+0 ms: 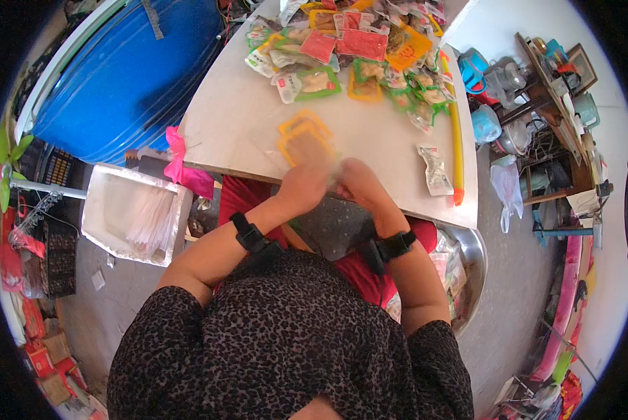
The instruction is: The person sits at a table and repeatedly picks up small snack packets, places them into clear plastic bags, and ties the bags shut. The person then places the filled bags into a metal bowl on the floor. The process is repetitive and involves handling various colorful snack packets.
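Note:
My left hand (304, 184) is at the near edge of the white table (224, 121), closed around the lower end of blurred yellow-edged food packets (306, 139). At least two packets overlap, and what looks like clear film shows faintly around them. Close beside it, my right hand (358, 181) has curled fingers that almost meet the left. Motion blur hides what, if anything, those fingers pinch. Beyond the hands lies a heap of sealed food packets (361, 44) with red, green, yellow and orange parts. A single white packet (435, 170) lies to the right of my right hand.
A yellow tube with orange ends (457, 142) lies along the table's right edge. At left, a white foam box (104, 210) holds clear plastic bags (148, 226). A metal basin (474, 278) with packets stands below right. Pink cloth or plastic (196, 181) hangs at the table's left corner.

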{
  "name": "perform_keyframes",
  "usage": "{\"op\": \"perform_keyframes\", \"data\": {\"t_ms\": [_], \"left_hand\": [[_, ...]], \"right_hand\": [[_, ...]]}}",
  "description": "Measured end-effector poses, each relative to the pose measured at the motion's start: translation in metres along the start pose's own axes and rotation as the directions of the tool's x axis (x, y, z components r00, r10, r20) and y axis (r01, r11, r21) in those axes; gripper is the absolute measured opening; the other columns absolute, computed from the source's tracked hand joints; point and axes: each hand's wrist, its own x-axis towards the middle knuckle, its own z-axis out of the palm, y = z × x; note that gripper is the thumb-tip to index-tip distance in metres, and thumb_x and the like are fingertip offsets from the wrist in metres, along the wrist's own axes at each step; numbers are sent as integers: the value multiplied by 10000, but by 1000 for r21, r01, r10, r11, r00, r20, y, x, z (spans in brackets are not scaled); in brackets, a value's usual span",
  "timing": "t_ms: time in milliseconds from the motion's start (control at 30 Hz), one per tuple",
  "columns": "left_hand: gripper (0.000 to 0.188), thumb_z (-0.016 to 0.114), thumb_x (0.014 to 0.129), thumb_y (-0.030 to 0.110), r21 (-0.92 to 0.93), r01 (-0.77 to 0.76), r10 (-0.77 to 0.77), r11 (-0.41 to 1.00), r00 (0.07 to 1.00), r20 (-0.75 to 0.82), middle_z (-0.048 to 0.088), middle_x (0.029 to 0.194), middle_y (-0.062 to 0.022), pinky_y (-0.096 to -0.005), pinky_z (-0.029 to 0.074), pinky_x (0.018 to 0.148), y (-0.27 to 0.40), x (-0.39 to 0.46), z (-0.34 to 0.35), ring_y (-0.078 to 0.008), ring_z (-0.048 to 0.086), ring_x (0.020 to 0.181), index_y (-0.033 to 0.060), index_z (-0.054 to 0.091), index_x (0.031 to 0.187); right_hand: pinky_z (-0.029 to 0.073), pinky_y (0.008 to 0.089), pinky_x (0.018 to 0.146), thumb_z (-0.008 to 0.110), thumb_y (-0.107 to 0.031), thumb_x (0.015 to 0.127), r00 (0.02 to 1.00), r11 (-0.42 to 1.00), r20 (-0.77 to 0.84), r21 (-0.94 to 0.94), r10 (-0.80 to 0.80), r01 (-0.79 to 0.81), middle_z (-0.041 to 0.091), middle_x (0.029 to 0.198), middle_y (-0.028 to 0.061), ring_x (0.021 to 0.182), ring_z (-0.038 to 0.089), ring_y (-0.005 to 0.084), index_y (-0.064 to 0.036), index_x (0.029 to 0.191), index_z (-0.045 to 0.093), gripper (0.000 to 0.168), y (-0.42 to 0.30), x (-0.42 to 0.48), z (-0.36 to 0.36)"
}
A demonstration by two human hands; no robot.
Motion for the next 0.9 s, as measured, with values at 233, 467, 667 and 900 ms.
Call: {"op": "perform_keyframes", "data": {"t_ms": [233, 467, 667, 900], "left_hand": [[114, 465, 690, 101, 27, 3, -3, 1000, 1000, 13, 475, 715, -148, -405, 374, 578, 5, 2, -18, -332, 462, 702, 32, 479, 779], [194, 528, 643, 105, 246, -129, 136, 961, 991, -14, 459, 825, -97, -381, 348, 707, 4, -17, -25, -273, 442, 847, 60, 503, 830], [163, 527, 599, 89, 373, -277, 313, 886, 949, -39, 461, 888, -78, -360, 339, 746, -15, -25, -17, -247, 432, 894, 78, 502, 759], [77, 516, 635, 63, 323, -357, 416, 877, 900, -135, 473, 860, -132, -384, 353, 718, -17, -8, -30, -287, 457, 822, 26, 482, 693]], "right_hand": [[336, 226, 376, 442, -15, 688, 991, 889, -77, 437, -113, 135, 459, 553, 45, 443, 451, 128, -2, 689, 482, 43, 17, 25, 20], [405, 265, 449, 441, -53, 719, 994, 998, -102, 46, -30, 35, 506, 652, 98, 549, 513, 173, 6, 826, 490, 132, 24, -1, 4], [414, 388, 684, 438, -50, 697, 685, 532, -167, -764, -710, 365, 507, 897, 207, 830, 504, 306, -10, 939, 453, 245, 34, 10, -17], [412, 393, 646, 451, -82, 674, 492, 214, -2, -902, -870, 375, 511, 861, 125, 786, 498, 306, -34, 762, 508, 115, 31, 23, -7]]}}
